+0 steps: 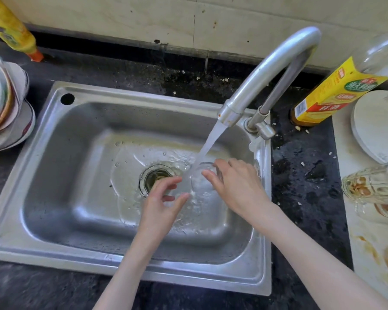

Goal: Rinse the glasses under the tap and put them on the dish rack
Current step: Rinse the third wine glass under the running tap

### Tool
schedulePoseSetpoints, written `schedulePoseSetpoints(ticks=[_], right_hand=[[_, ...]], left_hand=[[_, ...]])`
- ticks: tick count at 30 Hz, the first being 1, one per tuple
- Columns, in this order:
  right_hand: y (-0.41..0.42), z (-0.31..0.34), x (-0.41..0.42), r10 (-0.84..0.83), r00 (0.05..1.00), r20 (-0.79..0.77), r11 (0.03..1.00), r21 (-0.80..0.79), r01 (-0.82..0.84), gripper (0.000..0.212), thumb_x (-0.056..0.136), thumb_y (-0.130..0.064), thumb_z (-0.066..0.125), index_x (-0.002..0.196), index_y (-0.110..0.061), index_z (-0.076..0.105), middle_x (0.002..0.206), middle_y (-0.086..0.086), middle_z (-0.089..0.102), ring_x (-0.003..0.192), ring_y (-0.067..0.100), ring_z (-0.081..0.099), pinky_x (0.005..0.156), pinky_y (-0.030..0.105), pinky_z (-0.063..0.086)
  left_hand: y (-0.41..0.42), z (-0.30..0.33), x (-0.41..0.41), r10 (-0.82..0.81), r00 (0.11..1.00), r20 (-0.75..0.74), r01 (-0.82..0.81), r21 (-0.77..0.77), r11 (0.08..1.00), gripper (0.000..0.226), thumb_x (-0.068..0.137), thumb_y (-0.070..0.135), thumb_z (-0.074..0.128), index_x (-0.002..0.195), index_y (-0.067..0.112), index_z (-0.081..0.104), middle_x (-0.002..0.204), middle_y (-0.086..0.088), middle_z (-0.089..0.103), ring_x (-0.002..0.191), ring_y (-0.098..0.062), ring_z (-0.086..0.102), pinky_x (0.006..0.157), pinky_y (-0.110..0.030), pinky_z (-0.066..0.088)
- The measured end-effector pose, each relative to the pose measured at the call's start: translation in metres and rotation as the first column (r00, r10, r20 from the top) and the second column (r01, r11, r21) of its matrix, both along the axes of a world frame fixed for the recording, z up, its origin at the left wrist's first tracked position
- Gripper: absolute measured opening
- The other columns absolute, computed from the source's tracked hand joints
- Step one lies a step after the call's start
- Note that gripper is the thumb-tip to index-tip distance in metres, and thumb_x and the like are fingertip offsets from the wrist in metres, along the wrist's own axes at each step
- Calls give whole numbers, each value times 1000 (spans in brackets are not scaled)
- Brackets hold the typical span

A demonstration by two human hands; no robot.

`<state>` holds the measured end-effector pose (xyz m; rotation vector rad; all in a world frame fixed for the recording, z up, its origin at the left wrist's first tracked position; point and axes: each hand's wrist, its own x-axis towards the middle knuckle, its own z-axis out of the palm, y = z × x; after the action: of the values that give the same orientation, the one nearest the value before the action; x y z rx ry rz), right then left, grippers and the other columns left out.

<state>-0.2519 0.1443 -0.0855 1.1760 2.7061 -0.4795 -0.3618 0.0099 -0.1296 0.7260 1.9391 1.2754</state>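
Rinse in progress. Right hand [238, 186] grips a clear glass [203, 179] by its rim and side, holding it low in the sink [61, 175], right under the stream from the tap [267, 70]. Water runs into and over the glass — it sits just right of the drain [155, 177]. Left hand [164, 198] hovers just beside the glass with fingers loosely spread, holding nothing; whether its fingertips touch the glass, cannot tell.

Progress, judged from the layout: early to middle. One glass is under water now and not yet racked. At least two more glasses [374, 186] lie at the right edge on the light board over the desk, with brown residue visible on them, so they look unrinsed. No dish rack is clearly in view — cannot say if any glass is already put away. A stack of bowls [5, 108] stands left of the sink, a white plate [379, 126] far right, a yellow-labelled bottle [334, 92] beside the tap.

Left to do: finish this rinse, carry it to the rack, repeat for the dirty ones.
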Motion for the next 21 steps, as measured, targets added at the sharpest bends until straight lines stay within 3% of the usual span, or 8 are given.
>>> schedulePoseSetpoints(ticks=[2,5,8,9,12,15,18,21], right_hand=[[-1,0,-1,-84,992,-91,988,-139,71,46,96,-51,33,114,-18,58,97,7,61,99,28,54,84,36,37],[-6,0,-2,-302,935,-188,871,-454,190,41,96,-50,34,101,-22,63,83,-6,60,89,20,52,77,31,38],[-6,-4,-5,-430,873,-232,744,-639,197,53,97,-50,30,94,-13,67,90,2,68,86,19,61,82,32,45],[-6,-4,-6,-467,852,-236,689,-700,184,54,97,-48,29,86,-14,69,82,5,68,76,17,62,77,31,46],[-2,-9,-11,-492,850,-190,578,-801,155,58,99,-46,28,62,-20,65,57,6,55,50,15,49,58,26,39],[2,-12,-12,-510,850,-132,487,-859,158,62,99,-45,25,58,-14,59,62,10,55,53,15,47,54,25,37],[3,-9,-9,-538,830,-149,436,-892,123,67,100,-46,14,62,-9,56,57,10,50,47,12,44,46,17,33],[-4,-16,-5,-566,781,-264,469,-882,42,75,98,-50,8,82,0,62,62,2,59,61,13,47,58,19,36]], left_hand=[[-1,5,-1,-39,989,-140,49,68,997,24,78,29,72,97,35,60,101,12,62,91,-3,59,75,-10,44],[-2,13,-4,-92,952,-293,138,138,981,22,81,36,61,101,26,63,102,17,61,91,1,57,78,-12,44],[0,27,-8,-206,905,-372,281,159,946,24,82,30,60,105,24,63,100,18,62,88,6,57,78,-11,45],[2,32,-10,-289,878,-382,366,147,919,23,83,29,60,104,22,64,97,16,64,88,6,59,78,-11,46],[11,47,-20,-621,725,-299,644,-28,765,26,83,28,62,108,27,66,107,16,65,100,2,60,90,-17,45],[21,54,-23,-777,554,-299,752,-221,621,35,84,19,58,115,35,63,117,13,65,109,-9,59,94,-30,45],[29,62,-21,-696,603,-391,675,-216,706,22,81,10,60,92,27,68,87,4,67,88,-20,61,77,-34,48],[33,61,-18,-534,719,-445,542,-122,831,17,75,0,68,72,14,59,66,20,46,76,-3,52,67,-15,40]])
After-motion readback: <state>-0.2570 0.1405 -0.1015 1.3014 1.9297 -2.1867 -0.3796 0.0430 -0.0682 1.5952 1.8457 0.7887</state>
